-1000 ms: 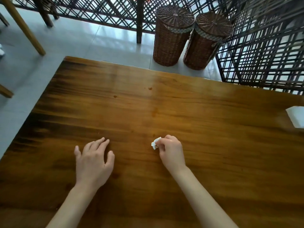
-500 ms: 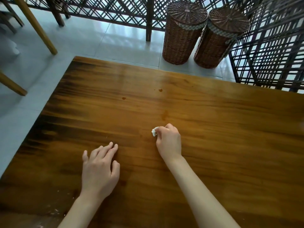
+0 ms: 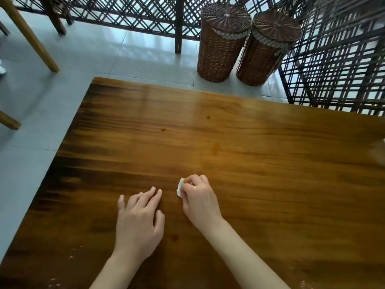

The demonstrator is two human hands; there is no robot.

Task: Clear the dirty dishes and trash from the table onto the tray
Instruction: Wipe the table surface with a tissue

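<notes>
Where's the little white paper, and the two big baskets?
white paper scrap (image 3: 180, 187), head view, its exposed left edge.
left basket (image 3: 220, 46), head view, woven side.
right basket (image 3: 263, 57), head view, woven side.

Hands closer together (right (image 3: 199, 202) nearer)

Both hands on the table (image 3: 270, 163), near edge. Left hand (image 3: 138, 222) flat, just left of right hand (image 3: 199, 202); paper scrap (image 3: 180, 187) pinched at right hand's left side. Two lidded wicker baskets (image 3: 248, 46) side by side on the floor beyond the far edge, lattice screen (image 3: 125, 15) behind them.
</notes>
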